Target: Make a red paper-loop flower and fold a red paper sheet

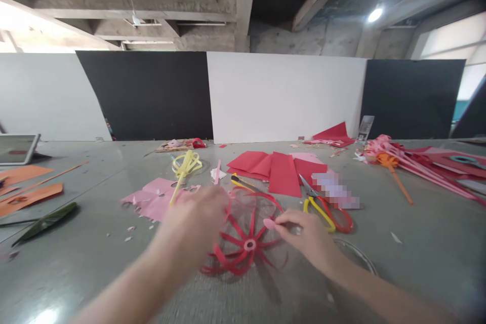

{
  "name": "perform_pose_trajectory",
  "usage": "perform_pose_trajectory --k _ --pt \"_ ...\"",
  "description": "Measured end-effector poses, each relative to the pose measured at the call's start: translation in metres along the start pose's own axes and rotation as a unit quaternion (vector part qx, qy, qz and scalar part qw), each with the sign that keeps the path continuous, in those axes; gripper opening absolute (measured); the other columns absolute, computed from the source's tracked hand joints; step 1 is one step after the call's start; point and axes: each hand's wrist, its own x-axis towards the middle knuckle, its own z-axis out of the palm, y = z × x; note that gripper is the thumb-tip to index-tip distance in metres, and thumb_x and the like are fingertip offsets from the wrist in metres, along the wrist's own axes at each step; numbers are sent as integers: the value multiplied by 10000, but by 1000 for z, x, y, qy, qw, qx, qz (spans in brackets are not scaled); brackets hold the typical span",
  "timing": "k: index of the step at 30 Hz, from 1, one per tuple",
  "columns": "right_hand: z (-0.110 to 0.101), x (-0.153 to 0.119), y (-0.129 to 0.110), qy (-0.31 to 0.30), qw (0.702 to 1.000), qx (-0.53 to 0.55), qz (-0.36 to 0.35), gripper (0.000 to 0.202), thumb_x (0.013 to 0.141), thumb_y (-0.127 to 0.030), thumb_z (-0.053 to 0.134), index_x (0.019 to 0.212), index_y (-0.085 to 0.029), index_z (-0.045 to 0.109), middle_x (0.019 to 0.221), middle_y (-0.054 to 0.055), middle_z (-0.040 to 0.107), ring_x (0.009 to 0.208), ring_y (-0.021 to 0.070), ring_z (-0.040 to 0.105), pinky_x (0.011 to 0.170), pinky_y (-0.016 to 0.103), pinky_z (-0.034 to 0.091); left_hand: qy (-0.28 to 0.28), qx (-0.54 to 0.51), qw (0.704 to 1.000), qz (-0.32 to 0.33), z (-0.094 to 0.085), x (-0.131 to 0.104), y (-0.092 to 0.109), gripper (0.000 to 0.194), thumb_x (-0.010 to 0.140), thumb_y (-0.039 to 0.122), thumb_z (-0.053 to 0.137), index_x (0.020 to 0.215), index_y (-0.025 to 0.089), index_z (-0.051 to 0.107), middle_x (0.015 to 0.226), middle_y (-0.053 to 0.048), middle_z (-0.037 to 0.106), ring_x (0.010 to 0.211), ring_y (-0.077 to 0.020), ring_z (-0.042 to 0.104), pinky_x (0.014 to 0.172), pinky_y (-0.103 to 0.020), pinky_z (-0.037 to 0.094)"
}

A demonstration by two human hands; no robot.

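Watching from beside the grey worktop (pixel 425 268), I see the work centred on a spoked shape of curling red paper strips (pixel 252 224) lying just below the middle of the frame. At its hub sits a small pale pink paper ring (pixel 245 247) with a dark middle.

The right hand (pixel 304 233) has thumb and forefinger pinched together on a small, rounded pink paper piece (pixel 269 224), held above the red strips, to the right of and higher than the hub. The left hand (pixel 195 220) is blurred, at the left edge of the strips; its fingertips are hidden, so I can't tell whether they are apart or closed on anything.

I'd judge the step in hand to be fitting small pink parts to the red shape. To my eye, the next move calls for a light, steady pinch so the pink piece doesn't crease, with the left hand steadying the springy strips. The scissors with red and yellow handles (pixel 313 194), right of centre, seem unneeded for it.
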Motion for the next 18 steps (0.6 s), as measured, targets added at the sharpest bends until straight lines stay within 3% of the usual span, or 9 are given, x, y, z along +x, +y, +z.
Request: perform_pose_trajectory --k 2,3,5,9,13,18 --pt "7 1 3 11 997 -31 -71 145 812 -182 525 730 -192 643 700 -1 616 618 115 550 597 223 427 -8 29 998 55 20 -24 43 304 691 49 483 905 219 616 899 -47 646 852 -209 580 741 -333 451" --pt "10 2 5 13 993 -48 -111 156 829 -176 508 757 -188 646 721 9 609 646 117 551 615 225 426 18 86 989 119 33 -36 58 306 709 65 470 958 178 607 941 -89 644 855 -226 576 704 -337 456" --pt "16 3 7 9 976 -101 -192 199 868 -175 459 826 -186 653 742 24 594 693 128 543 642 239 418 64 147 971 176 59 -59 74 266 757 95 451 968 148 603 906 -103 656 782 -197 578 646 -292 442" --pt "23 3 9 10 927 -220 -305 258 906 -167 392 894 -174 650 695 27 578 681 144 501 632 268 382 88 187 967 148 92 -79 71 217 802 156 444 953 129 598 925 -127 661 762 -191 572 629 -278 413" --pt "27 -1 10 31 887 -294 -354 216 897 -165 430 932 -163 643 656 15 576 649 149 479 610 288 332 84 167 975 124 99 -77 65 161 812 218 447 847 144 585 884 -119 664 746 -204 566 607 -290 407" --pt "32 -8 16 33 874 -321 -364 241 902 -162 400 948 -156 636 677 24 582 647 160 458 610 312 284 68 129 983 114 104 -76 62 179 818 281 442 723 170 546 758 -81 653 705 -198 558 576 -286 396"
